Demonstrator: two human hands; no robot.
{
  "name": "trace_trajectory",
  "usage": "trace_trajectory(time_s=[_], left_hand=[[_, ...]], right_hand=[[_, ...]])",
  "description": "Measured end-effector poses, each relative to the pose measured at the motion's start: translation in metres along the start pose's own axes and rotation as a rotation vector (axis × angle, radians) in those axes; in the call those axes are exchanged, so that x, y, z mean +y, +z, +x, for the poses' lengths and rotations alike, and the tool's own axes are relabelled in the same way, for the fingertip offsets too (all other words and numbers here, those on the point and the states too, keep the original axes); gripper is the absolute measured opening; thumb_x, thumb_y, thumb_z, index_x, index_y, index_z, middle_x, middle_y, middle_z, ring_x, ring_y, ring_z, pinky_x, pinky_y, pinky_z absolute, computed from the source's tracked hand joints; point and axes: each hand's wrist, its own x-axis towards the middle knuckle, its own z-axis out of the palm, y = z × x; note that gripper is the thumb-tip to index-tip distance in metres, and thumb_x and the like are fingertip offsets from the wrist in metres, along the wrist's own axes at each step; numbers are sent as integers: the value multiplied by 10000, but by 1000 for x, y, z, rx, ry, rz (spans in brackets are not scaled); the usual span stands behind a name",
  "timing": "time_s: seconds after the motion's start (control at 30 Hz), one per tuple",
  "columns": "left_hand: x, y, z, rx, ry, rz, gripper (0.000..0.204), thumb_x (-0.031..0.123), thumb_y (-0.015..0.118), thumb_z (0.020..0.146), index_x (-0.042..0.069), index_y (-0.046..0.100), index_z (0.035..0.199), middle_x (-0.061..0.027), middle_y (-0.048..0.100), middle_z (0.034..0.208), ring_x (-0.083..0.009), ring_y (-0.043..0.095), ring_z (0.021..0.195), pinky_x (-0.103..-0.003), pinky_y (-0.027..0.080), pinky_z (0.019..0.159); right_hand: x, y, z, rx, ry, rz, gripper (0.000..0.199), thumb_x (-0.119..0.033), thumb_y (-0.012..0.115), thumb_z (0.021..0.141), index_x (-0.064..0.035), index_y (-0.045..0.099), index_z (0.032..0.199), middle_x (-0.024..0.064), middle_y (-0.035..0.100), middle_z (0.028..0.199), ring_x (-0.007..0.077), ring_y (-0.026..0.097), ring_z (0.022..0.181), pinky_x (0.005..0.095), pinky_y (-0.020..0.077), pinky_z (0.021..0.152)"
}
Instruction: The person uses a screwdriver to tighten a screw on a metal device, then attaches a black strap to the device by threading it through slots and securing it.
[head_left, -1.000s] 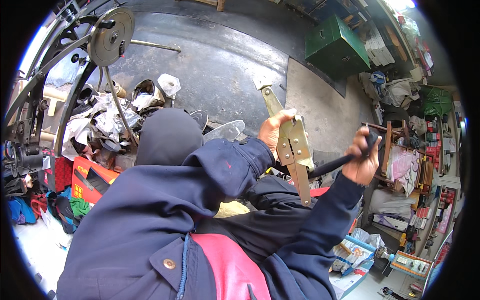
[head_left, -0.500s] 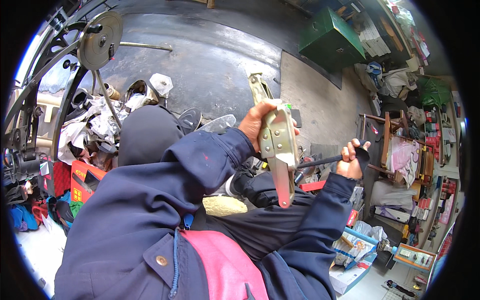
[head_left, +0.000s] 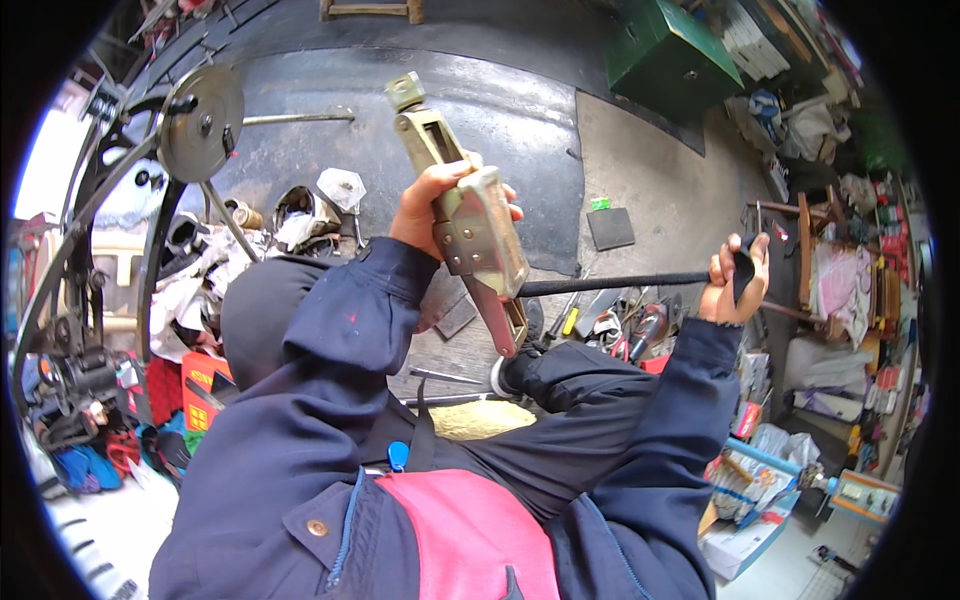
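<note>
Firmly, the left hand (head_left: 422, 207) clamps its fingers (head_left: 513, 211) around a metal bracket (head_left: 482, 230), the right hand (head_left: 727, 292) around a black strap (head_left: 620, 283).

Dark floor (head_left: 520, 115) and green cabinet (head_left: 670, 55)

Floor (head_left: 670, 215) of a cluttered work area, viewed from above. A dark sheet (head_left: 300, 155) covers its far and left portions, while a brownish-grey section (head_left: 640, 150) lies exposed toward the right. At the far edge stands a low wooden frame (head_left: 372, 11); at the far right corner, a green box-shaped cabinet (head_left: 665, 65). On the brownish-grey section rests a dark square plate (head_left: 612, 230), with a bright-green object (head_left: 600, 203) (too small to identify) just beside it. Nearer the front edge lies a tool with a yellow handle (head_left: 570, 321). Toward the left edge: a heap of crumpled white wrappings (head_left: 172, 318) and dark articles.
</note>
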Motion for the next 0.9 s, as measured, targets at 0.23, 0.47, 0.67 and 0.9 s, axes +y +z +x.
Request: trace_trajectory(time_s=[0.23,0.47,0.67,0.9], left_hand=[[-10,29,-3,-31,90,-19,639,558,591,845,51,589,1233,-248,663,1122,-414,684,1014,-537,575,844],[-16,78,7,-189,193,-344,763,661,574,837,11,604,1236,-257,650,1143,-425,654,1010,-546,544,841],[4,61,-5,-172,235,-66,594,511,595,839,63,566,1228,-281,660,1109,-487,672,990,-605,535,899],[7,7,-9,100,243,63,615,523,566,864,28,608,1225,-256,652,1171,-433,663,1046,-555,559,873]], right_hand=[[18,38,-11,33,10,-126,158,-249,614,1039,-96,614,1001,62,649,747,62,452,487,223,332,396],[26,75,-78,-314,148,15,256,-286,596,1054,-65,624,927,44,644,742,86,550,604,229,440,539],[-11,13,-30,-11,-10,65,236,-298,605,1044,-87,586,940,88,621,768,53,376,444,212,300,391],[-6,-12,-30,47,-5,2,247,-312,591,1051,-76,605,979,73,612,749,57,364,447,220,293,401]])
